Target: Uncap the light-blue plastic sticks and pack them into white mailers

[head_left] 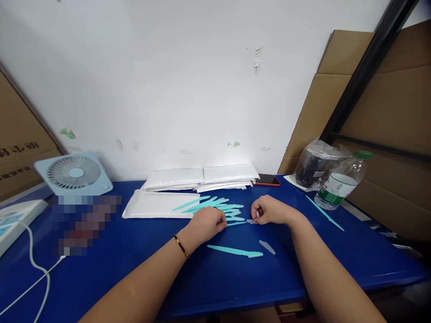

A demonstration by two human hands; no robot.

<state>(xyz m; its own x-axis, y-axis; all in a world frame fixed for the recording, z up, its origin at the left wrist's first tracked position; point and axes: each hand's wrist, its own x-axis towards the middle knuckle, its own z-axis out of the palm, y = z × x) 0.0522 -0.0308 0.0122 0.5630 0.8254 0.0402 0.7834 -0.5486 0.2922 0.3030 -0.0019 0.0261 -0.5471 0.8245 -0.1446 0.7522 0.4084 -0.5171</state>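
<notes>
My left hand [209, 224] is closed on a teal eyebrow razor [236, 223], whose end points toward my right hand. My right hand [269, 210] pinches a small clear blade cap [250, 221], close to that razor's tip; whether the two touch I cannot tell. Behind my left hand, several teal razors [208, 204] lie fanned out, partly on a white padded sleeve [161, 204]. Nearer to me, a single razor [232, 251] lies on the blue table, with a loose clear cap [267, 247] to its right. Another razor [325, 213] lies far right.
White padded packs [202, 177] are stacked against the wall, beside a phone [267, 180]. A bottle with a green lid [340, 181] and a bagged dark item [311, 166] stand right. A light-blue fan [76, 172], a white cable [31, 251] and a white box [20, 220] are left.
</notes>
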